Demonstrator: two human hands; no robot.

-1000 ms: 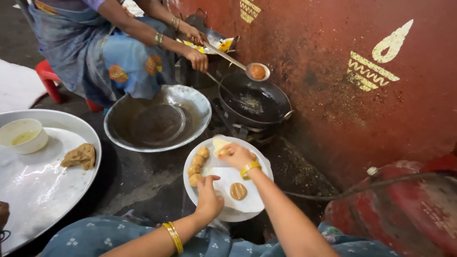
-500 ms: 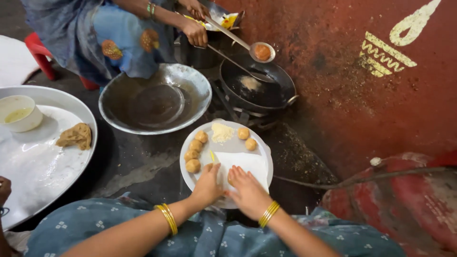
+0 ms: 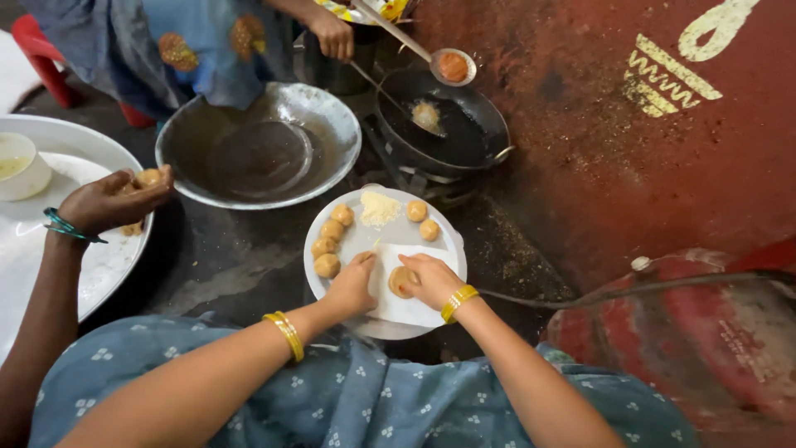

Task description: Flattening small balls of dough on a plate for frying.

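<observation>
A round white plate (image 3: pixel 371 325) lies in front of my lap. On it sit several dough balls (image 3: pixel 328 243), a small heap of flour (image 3: pixel 379 207) and a white sheet (image 3: pixel 406 305). My left hand (image 3: pixel 351 284) rests flat on the sheet's left edge, fingers together. My right hand (image 3: pixel 431 278) presses a flattened dough disc (image 3: pixel 400 282) against the sheet with its fingertips. Both wrists carry gold bangles.
A black frying pan (image 3: pixel 464 137) with oil sits on a burner behind the plate; another person's hand (image 3: pixel 332 35) holds a ladle (image 3: pixel 452 66) over it. A wide metal basin (image 3: pixel 257 149) lies left of it. A third person's hand (image 3: pixel 112 199) holds dough above a large steel tray (image 3: pixel 66 274) with a bowl (image 3: pixel 21 166).
My right hand has come back from the far side of the plate to the sheet, with a dough piece now flattened under it. A third person's hand has entered at the left over the tray.
</observation>
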